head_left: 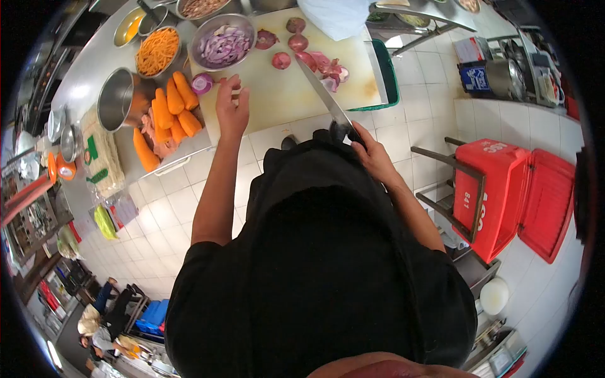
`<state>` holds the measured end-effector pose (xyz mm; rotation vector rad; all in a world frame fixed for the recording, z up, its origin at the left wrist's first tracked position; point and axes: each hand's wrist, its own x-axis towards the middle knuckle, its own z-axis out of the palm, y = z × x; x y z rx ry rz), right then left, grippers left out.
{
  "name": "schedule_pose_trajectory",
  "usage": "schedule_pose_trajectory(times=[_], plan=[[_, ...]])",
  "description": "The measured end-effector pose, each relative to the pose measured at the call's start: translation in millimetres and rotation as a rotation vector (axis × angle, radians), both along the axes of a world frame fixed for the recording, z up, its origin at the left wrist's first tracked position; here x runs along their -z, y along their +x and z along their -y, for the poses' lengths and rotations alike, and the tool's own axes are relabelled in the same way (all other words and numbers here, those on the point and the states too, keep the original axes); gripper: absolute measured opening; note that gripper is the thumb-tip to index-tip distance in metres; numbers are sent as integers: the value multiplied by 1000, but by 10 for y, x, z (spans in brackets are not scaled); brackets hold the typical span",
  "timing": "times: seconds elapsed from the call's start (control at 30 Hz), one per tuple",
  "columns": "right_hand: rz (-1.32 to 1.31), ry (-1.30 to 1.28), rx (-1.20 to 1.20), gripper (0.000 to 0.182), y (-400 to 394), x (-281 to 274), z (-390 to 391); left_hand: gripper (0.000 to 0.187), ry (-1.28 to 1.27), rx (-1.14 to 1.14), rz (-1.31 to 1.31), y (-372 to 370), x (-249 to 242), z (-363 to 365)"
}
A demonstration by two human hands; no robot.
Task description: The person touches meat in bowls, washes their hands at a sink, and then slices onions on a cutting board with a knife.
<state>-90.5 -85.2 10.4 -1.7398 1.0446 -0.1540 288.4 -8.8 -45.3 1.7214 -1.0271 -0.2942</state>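
Note:
In the head view my right hand [373, 154] is wrapped round the black handle of a large kitchen knife [322, 91]. The blade slants across the cutting board [271, 107], its tip by the onion skins [324, 65]. My left hand [233, 106] holds nothing and hovers over the board's left side, fingers loosely bent and apart. Close to its fingertips sits a cut red onion [202, 83]. Several whole red onions, one of them a small onion [281, 60], lie farther back on the board. Behind my left hand stands a metal bowl [250, 49] of sliced red onion [222, 45].
Peeled carrots [162, 108] lie left of the board, beside a deep metal pot [116, 101] and a bowl of shredded carrot [157, 51]. A white plastic bag [334, 17] rests at the board's back. On the right stands a red cooler box [488, 195]. Other people are at lower left.

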Motion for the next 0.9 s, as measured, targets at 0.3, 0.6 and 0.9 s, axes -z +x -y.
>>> schedule_pose_trajectory(times=[0.3, 0.6, 0.9], plan=[[-43, -30, 267, 52, -368, 222, 273, 48, 32, 41, 210, -46, -46, 557], [-63, -65, 345, 49, -1002, 170, 1058, 45, 161, -371, 547, 380, -222, -130], [-12, -255, -349, 53, -338, -500, 733, 64, 470, -295, 470, 849, -282, -154]])
